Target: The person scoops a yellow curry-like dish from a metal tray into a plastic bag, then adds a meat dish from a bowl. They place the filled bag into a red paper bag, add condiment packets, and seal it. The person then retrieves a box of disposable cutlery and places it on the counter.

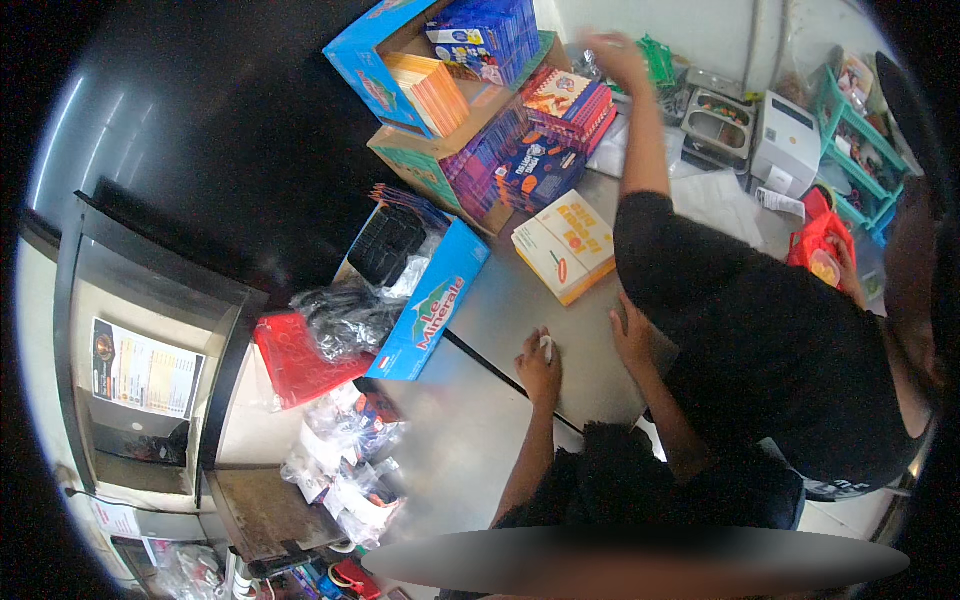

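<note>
My left hand point(538, 371) rests on a stainless-steel tabletop point(592, 390), its fingers curled around a small crumpled white wipe point(547, 348). To its right, my right hand point(636, 334) lies on the metal with its fingers apart and nothing visible in it. Just beyond that hand is a stack of flat white-and-yellow printed food cartons point(564, 247). A person in a black shirt point(765, 330) stands close on the right. That person's raised arm point(643, 142) reaches over the table, its hand blurred, and covers part of the surface behind.
A blue carton point(431, 300) holds black plastic lids. Cardboard boxes point(480, 105) of folded packaging stand behind. At the right are a metal container point(718, 124), white printer point(785, 142), teal rack point(862, 150) and red bag point(823, 236) by the co-worker's other hand. Plastic-wrapped packs point(352, 465) lie left.
</note>
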A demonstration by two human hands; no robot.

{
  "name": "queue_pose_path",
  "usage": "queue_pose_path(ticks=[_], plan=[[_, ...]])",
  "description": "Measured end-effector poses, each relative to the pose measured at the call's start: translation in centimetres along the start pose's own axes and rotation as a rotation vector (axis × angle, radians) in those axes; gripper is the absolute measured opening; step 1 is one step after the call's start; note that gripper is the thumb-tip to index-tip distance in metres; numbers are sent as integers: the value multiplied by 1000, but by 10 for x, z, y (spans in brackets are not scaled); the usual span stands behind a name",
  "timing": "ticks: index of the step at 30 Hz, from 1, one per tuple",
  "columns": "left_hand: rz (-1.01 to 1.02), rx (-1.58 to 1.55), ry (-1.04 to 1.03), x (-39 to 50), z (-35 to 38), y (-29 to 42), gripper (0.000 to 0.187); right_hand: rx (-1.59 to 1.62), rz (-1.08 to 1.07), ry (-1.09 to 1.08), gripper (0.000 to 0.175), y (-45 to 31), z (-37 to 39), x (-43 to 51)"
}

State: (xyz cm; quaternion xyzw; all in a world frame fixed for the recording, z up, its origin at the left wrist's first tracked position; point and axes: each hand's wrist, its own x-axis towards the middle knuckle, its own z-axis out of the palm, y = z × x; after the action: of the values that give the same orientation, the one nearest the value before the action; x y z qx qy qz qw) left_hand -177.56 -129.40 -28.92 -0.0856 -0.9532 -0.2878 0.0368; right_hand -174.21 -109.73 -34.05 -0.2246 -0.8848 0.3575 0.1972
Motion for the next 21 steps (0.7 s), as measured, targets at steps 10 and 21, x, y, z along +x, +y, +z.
queue_pose_path(ticks=[10,21], plan=[[89,-18,65,-3,8,-16,36,2,27,439,34,-42,-4,127],[83,-27,29,-4,8,-20,50,-199,48,257,25,-68,-13,167]])
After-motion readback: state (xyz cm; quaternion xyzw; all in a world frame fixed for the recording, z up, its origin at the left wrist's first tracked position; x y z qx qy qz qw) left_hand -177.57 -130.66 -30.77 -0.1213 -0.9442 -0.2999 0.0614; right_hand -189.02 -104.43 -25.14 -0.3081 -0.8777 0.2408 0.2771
